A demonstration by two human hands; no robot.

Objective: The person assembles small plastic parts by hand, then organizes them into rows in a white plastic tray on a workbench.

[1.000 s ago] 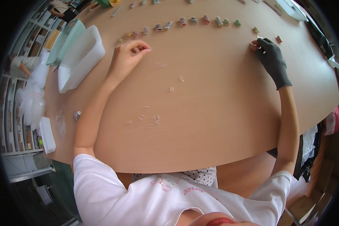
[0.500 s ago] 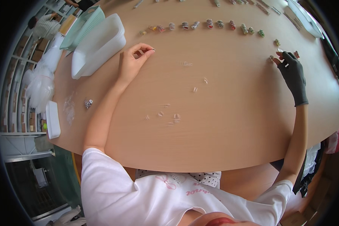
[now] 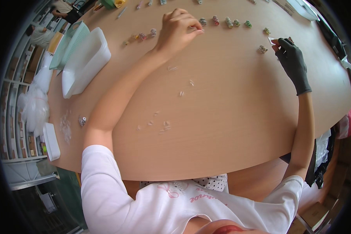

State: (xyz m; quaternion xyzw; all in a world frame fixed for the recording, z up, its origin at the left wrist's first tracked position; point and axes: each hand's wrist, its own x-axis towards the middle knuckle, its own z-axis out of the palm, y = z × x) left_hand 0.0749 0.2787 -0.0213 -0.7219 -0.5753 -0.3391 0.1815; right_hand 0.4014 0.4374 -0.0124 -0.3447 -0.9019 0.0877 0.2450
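Note:
My bare left hand is over the row of small patterned cylinder-shaped rolls, hiding part of it. Its thumb and fingertips are pinched together; anything between them is too small to make out. At the right, my right hand wears a dark glove with bare fingertips, its fingers closed. Beside those fingertips shows a small white piece; whether it is gripped I cannot tell. A striped roll lies just left of this hand, and a green one stands farther back. Small clear plastic pieces are scattered mid-table.
White and pale green plastic bins stand at the left. Near the left edge are a narrow white tray, clear scraps and a little cluster of beads or rolls. A clear container sits far right. Two people are at the far left.
My left hand has moved right and away from me, over the row of rolls. My right hand has shifted slightly, away from the striped roll. The whole view has turned a little.

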